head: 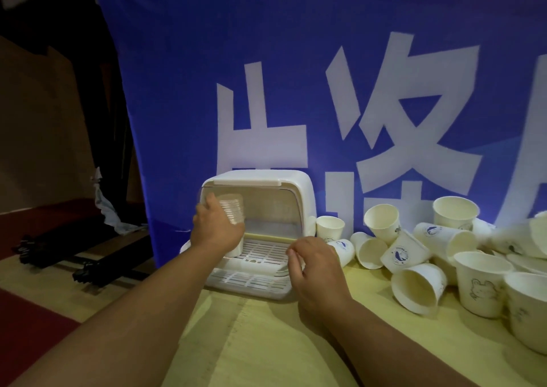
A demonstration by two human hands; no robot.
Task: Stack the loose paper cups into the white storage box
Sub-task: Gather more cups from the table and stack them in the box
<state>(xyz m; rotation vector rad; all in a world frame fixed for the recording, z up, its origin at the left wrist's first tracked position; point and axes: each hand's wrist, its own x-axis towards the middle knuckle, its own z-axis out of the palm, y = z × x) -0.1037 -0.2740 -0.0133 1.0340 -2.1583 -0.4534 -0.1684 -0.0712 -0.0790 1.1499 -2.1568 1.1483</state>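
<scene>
my left hand (217,229) gripped the nested cup stack (235,209), seating it inside the white storage box (251,176), while my right hand (313,264) hovered loosely curled and empty before it; next, i judged, it must fetch the loose paper cups (414,286) heaped to its right.

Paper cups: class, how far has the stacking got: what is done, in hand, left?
Done: a nested stack is inside the open white storage box. In hand: the left hand grips that stack. Left: many loose cups lie on the table.
</scene>
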